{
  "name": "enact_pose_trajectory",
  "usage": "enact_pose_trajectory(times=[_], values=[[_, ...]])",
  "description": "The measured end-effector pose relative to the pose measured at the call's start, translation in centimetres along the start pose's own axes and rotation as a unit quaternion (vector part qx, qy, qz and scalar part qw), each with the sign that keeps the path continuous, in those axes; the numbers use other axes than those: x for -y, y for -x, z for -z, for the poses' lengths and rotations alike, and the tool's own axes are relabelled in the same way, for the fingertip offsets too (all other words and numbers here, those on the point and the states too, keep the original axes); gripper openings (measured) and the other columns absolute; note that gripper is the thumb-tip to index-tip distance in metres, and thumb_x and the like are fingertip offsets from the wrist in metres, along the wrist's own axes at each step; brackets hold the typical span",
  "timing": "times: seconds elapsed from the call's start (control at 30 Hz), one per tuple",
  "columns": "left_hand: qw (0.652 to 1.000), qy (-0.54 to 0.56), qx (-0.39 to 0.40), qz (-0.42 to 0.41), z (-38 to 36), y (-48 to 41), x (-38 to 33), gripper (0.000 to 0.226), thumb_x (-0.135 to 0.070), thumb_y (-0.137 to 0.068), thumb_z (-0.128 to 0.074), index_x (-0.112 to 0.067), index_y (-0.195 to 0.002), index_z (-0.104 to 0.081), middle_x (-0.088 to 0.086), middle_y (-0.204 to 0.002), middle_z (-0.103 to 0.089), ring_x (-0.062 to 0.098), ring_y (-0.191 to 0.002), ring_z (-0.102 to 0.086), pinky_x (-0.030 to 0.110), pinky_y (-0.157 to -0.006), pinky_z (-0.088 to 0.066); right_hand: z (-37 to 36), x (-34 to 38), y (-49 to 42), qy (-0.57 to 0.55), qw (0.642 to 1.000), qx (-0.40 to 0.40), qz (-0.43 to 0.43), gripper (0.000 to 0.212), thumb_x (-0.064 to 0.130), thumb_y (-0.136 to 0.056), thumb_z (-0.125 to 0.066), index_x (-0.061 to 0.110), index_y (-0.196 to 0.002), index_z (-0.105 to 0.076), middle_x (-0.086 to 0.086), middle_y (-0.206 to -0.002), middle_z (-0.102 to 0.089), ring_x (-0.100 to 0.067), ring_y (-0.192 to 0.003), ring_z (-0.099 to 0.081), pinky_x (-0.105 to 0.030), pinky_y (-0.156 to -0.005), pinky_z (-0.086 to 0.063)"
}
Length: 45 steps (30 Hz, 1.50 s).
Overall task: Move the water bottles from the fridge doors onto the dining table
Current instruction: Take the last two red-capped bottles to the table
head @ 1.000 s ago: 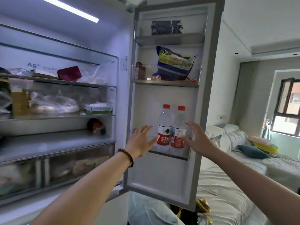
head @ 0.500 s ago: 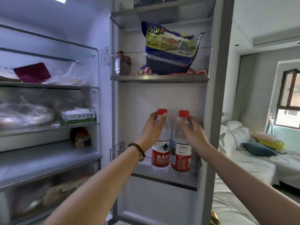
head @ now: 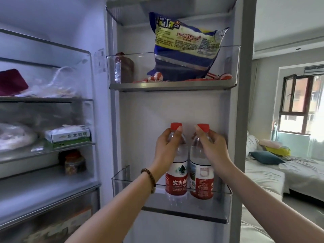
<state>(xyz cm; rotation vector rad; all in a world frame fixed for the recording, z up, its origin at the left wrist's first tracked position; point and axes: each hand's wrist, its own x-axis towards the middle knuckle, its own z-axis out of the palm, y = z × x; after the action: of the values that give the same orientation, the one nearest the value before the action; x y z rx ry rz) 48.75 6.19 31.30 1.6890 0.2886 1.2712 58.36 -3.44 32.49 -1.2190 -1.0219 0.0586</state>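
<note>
The left hand (head: 168, 146), a bead bracelet (head: 150, 178) at its wrist, is curled round the shoulder of the left bottle (head: 176, 179), with the thumb up against the red cap. The right hand (head: 213, 148) grips the right bottle (head: 201, 181) the same way, just under its cap. Both bottles stand upright and touching, side by side, in the lower bin (head: 133, 185) of the open door (head: 245, 120). Their bases look to be down on the bin floor, so I judge this the grasp step, with the lift not yet begun.

The next move calls for a straight pull upward until the bases clear the bin's clear front wall, then back toward the body. The gap up to the upper bin (head: 175, 86) looks ample. Tilting too soon could catch a base on the wall. After that comes the carry to the bench, which is not in view.

The lower bin holds only the two bottles, as far as shows. The upper bin holds a blue and yellow bag (head: 187, 46), a dark packet (head: 125, 69) at its left end, and red-and-white wrappers (head: 156, 77) along the bottom.

Inside the fridge, a green and white carton (head: 68, 137) sits beside bagged food, and a jar (head: 74, 163) sits on the shelf below. Past the door lie a bed (head: 280, 172) and a window (head: 298, 106).
</note>
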Motion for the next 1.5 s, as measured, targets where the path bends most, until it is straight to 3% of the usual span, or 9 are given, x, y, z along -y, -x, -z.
enact_pose_trajectory(times=[0.1,0.23,0.47,0.63,0.9,1.0,1.13,1.3,1.5], values=[[1.0,0.003,0.004,-0.019,0.3,0.1,-0.3,0.027,-0.041,-0.09,-0.052,-0.018,-0.1,-0.063,-0.006,-0.09,-0.073,0.011,-0.082,-0.071,0.018,-0.07,-0.053,0.2,0.3,0.0,0.009,1.0,0.002,0.017,0.032,0.042,-0.085,-0.058,0.012,-0.081,-0.07,-0.01,-0.08,-0.073,-0.013,-0.065,-0.065,-0.01,-0.06,-0.049],[0.998,-0.004,-0.024,-0.065,1.1,-0.4,-1.9,0.031,-0.045,-0.087,-0.057,-0.017,-0.096,-0.065,0.0,-0.089,-0.072,0.019,-0.087,-0.07,0.029,-0.08,-0.057,0.2,1.8,0.1,0.013,0.998,0.001,0.063,0.042,0.051,-0.077,-0.058,0.011,-0.08,-0.069,-0.02,-0.079,-0.07,-0.04,-0.072,-0.062,-0.045,-0.068,-0.053],[0.984,-0.017,-0.065,-0.167,3.1,1.3,-7.9,0.02,-0.017,-0.094,-0.047,-0.001,-0.102,-0.056,0.004,-0.087,-0.06,0.011,-0.079,-0.061,0.022,-0.079,-0.054,0.8,7.0,0.3,-0.039,0.987,0.033,0.152,0.026,0.048,-0.079,-0.055,0.024,-0.074,-0.064,0.006,-0.073,-0.067,0.002,-0.062,-0.061,-0.006,-0.066,-0.047],[0.967,-0.064,-0.149,-0.194,4.0,5.5,-12.1,0.035,-0.045,-0.082,-0.049,-0.013,-0.093,-0.059,-0.003,-0.08,-0.061,0.012,-0.075,-0.062,0.029,-0.081,-0.055,1.1,10.6,1.3,-0.112,0.973,0.08,0.188,0.021,0.039,-0.086,-0.057,0.021,-0.078,-0.063,0.004,-0.075,-0.067,-0.005,-0.066,-0.062,-0.017,-0.07,-0.052],[0.919,-0.187,-0.311,-0.158,6.5,17.4,-17.7,0.024,-0.042,-0.086,-0.054,-0.019,-0.081,-0.062,-0.004,-0.072,-0.067,0.022,-0.072,-0.068,0.033,-0.067,-0.056,-1.2,13.3,8.9,-0.206,0.94,0.234,0.141,0.018,0.041,-0.086,-0.054,0.026,-0.079,-0.061,0.005,-0.074,-0.067,0.001,-0.061,-0.062,-0.008,-0.061,-0.05],[0.893,-0.228,-0.37,-0.121,8.0,23.6,-20.4,0.02,-0.039,-0.087,-0.057,-0.021,-0.081,-0.063,-0.006,-0.073,-0.068,0.015,-0.071,-0.069,0.027,-0.063,-0.056,-3.1,14.5,13.7,-0.255,0.912,0.306,0.098,0.02,0.041,-0.086,-0.056,0.024,-0.078,-0.063,0.005,-0.072,-0.067,0.0,-0.056,-0.062,-0.012,-0.052,-0.049],[0.841,-0.313,-0.432,-0.09,10.0,32.1,-25.5,0.019,-0.037,-0.09,-0.054,-0.024,-0.08,-0.064,-0.004,-0.078,-0.069,0.006,-0.072,-0.068,0.019,-0.058,-0.054,-6.5,17.4,20.7,-0.301,0.865,0.398,0.047,0.03,0.046,-0.082,-0.057,0.018,-0.08,-0.068,0.001,-0.077,-0.071,-0.009,-0.071,-0.068,-0.024,-0.065,-0.056],[0.764,-0.396,-0.506,-0.064,12.8,42.8,-32.6,0.028,-0.052,-0.08,-0.058,-0.025,-0.078,-0.067,0.015,-0.087,-0.07,0.036,-0.084,-0.067,0.042,-0.077,-0.056,-10.0,23.7,30.7,-0.365,0.784,0.501,0.032,0.037,0.041,-0.085,-0.059,0.006,-0.081,-0.069,0.003,-0.066,-0.069,-0.008,-0.06,-0.063,-0.017,-0.057,-0.052],[0.688,-0.42,-0.591,-0.039,16.0,56.6,-41.1,0.022,-0.035,-0.088,-0.055,-0.015,-0.089,-0.066,-0.003,-0.085,-0.07,0.004,-0.078,-0.069,0.019,-0.078,-0.053,-13.5,32.9,44.3,-0.423,0.688,0.59,0.015,0.025,0.039,-0.086,-0.058,0.016,-0.084,-0.07,0.001,-0.082,-0.072,-0.003,-0.069,-0.069,-0.019,-0.073,-0.046]])
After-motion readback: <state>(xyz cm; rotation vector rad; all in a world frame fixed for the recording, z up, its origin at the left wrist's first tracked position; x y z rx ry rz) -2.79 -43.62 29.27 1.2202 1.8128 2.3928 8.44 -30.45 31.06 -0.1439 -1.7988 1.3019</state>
